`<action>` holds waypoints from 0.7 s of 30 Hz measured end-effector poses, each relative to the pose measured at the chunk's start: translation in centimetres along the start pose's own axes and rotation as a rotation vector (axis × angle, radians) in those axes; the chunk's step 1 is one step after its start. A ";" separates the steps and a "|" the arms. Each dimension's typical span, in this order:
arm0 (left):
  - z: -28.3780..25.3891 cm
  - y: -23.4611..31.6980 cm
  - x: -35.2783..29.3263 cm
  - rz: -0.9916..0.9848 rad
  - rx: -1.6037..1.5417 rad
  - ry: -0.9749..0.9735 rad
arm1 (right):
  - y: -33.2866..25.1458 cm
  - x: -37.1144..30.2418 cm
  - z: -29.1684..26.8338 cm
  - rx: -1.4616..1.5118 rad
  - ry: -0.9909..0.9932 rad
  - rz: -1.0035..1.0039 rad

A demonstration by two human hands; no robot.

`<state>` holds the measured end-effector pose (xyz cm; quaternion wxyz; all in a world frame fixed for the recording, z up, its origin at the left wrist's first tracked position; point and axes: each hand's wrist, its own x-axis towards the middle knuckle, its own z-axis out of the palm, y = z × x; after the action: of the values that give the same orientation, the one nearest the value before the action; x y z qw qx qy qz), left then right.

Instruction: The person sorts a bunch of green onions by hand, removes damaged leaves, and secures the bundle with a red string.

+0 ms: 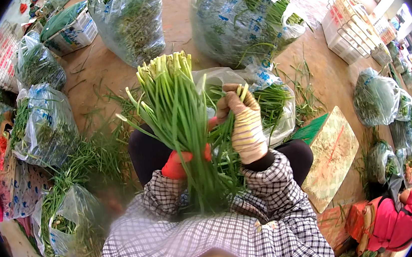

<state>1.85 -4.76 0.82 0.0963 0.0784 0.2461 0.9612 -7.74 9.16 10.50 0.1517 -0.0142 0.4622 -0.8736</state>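
My left hand, in a red glove, is wrapped around a thick bunch of long green chive-like stalks. The bunch stands upright before my chest, its pale cut ends at the top and its leaves hanging to my lap. Just right of it, my right hand, in a dirty white-and-yellow striped glove, is closed on a few thin stalks of the same kind. Their pale tips poke out above its fingers. Behind my right hand, more loose stalks lie in an opened clear plastic bag by my knees.
Large clear bags stuffed with greens stand ahead and on both sides. A wooden board leans by my right knee. White crates stand at the far right. Loose leaves litter the floor at left. A person in pink is at lower right.
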 end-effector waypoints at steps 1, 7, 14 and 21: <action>-1.2 -0.5 0.0 -0.031 0.109 0.044 | 0.7 -0.4 0.5 0.025 0.031 -0.003; -0.3 -1.9 0.4 -0.098 0.102 0.148 | 1.7 0.7 0.3 0.009 0.136 -0.074; 0.0 -1.0 0.0 -0.082 0.163 0.133 | -7.4 3.8 -8.5 0.066 0.209 -0.500; 1.1 -0.5 0.6 -0.100 0.203 0.038 | -5.6 -0.7 -8.2 -0.696 -0.203 -0.036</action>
<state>1.52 -3.74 1.58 0.1310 0.0571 0.3476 0.9267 -9.90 18.91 10.41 0.1673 -0.1598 0.7142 -0.6606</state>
